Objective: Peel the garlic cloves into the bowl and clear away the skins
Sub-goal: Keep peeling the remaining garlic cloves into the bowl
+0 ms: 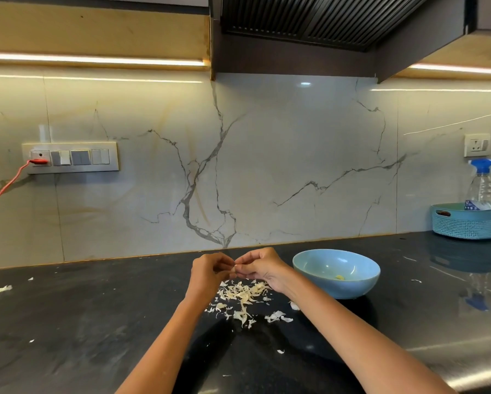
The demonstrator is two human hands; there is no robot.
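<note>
Left hand [210,270] and right hand [259,267] meet above dark counter [96,322], fingers curled, pinching small garlic clove [234,268] between fingertips; skins [242,297] piled beneath; blue bowl [336,273] just right, one peeled clove [340,277] inside

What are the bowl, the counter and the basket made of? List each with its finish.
Bowl: probably glazed ceramic; pale blue, smooth, with glossy highlights inside.
Counter: likely polished dark stone; it mirrors the basket and the bottle.
Basket: looks like moulded plastic; teal, matte, with a woven-pattern wall.
</note>
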